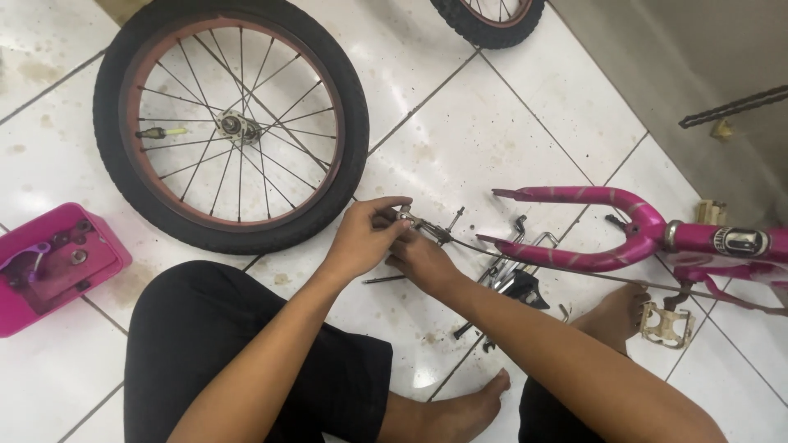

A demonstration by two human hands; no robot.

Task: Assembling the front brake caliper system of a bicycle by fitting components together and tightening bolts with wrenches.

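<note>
My left hand point(365, 236) and my right hand point(420, 261) meet over the white tiled floor, both pinching a small metal brake part point(414, 221) with a thin cable point(558, 267) running from it to the right. A pink bicycle fork and frame point(607, 226) lies at the right, fork tips pointing left. Beneath my hands several loose metal brake pieces point(509, 275) lie on the tiles. A small bicycle wheel point(231, 123) with black tyre and reddish rim lies flat beyond my left hand.
A pink plastic box point(53, 262) with small hardware sits at the left. A second wheel point(488, 16) shows at the top edge. A pedal point(666, 321) lies by my right foot. A chain point(730, 107) lies on the grey floor at the right. My legs are crossed in front.
</note>
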